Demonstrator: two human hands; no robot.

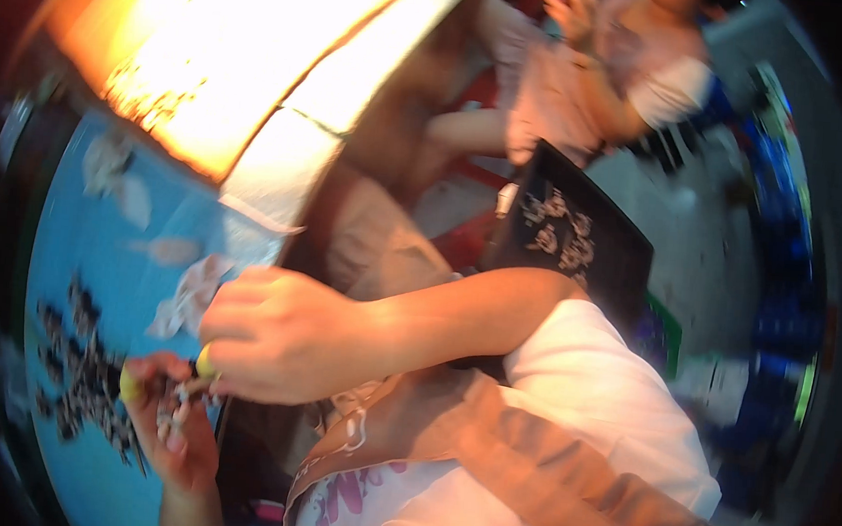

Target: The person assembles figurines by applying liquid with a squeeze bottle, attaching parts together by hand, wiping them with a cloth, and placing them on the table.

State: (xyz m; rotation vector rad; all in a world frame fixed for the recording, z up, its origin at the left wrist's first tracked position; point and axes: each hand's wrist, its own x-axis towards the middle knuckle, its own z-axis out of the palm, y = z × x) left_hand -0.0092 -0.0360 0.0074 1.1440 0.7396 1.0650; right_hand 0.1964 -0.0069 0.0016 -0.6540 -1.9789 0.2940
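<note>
Small piece (173, 406) occupies left hand (180, 449); tray (622, 248) holds clusters (545, 239)

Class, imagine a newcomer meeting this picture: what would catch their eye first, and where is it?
First, probably, the glaring surface at the upper left. Next, the left hand and right hand close together at lower left, with yellow caps and small pale pieces too blurred to name. Then the dark cluster on the blue table, far left.
</note>
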